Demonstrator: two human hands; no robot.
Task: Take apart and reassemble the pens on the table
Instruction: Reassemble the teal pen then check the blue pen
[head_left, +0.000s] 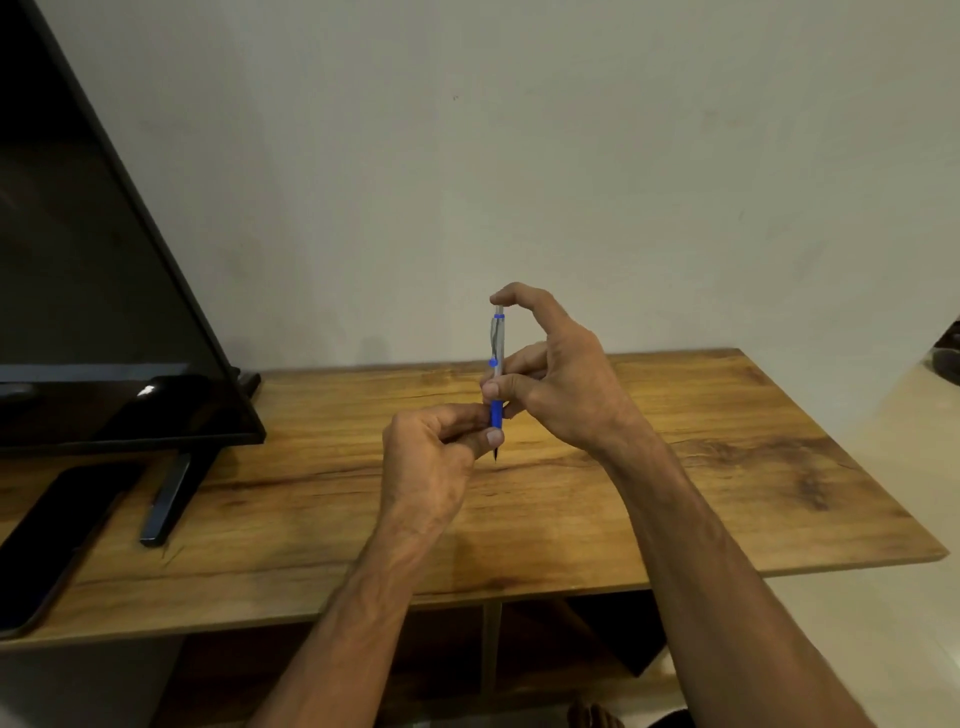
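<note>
Pen: the pen (497, 358), a clear barrel with a blue clip and blue grip, was held upright in the air over the middle of the table (727, 467), touching no surface; its dark tip pointed downward
Right hand: the right hand (561, 374) clasped the upper barrel between the thumb and curled fingers, while the index fingertip (501, 297) arched over to rest on the push-button end, probably to steady the barrel and hold the sprung top in place
Left hand: the left hand (431, 452) pinched the blue grip section just above the tip, with its fingers curled; this hold suited turning the lower section against the barrel held above
Step judged: the two sections were being worked at the threaded joint; whether they were being unscrewed or screwed together could not be told, as the pen appeared whole
Why held over the table: a refill or spring, if freed, would likely drop onto the wood rather than the floor
Other pens: none showed on the table in this view
Surroundings: a television (78, 260) stood at the left on its stand foot (166, 499), with a dark phone (57, 545) lying flat beside it, well apart from both hands
</note>
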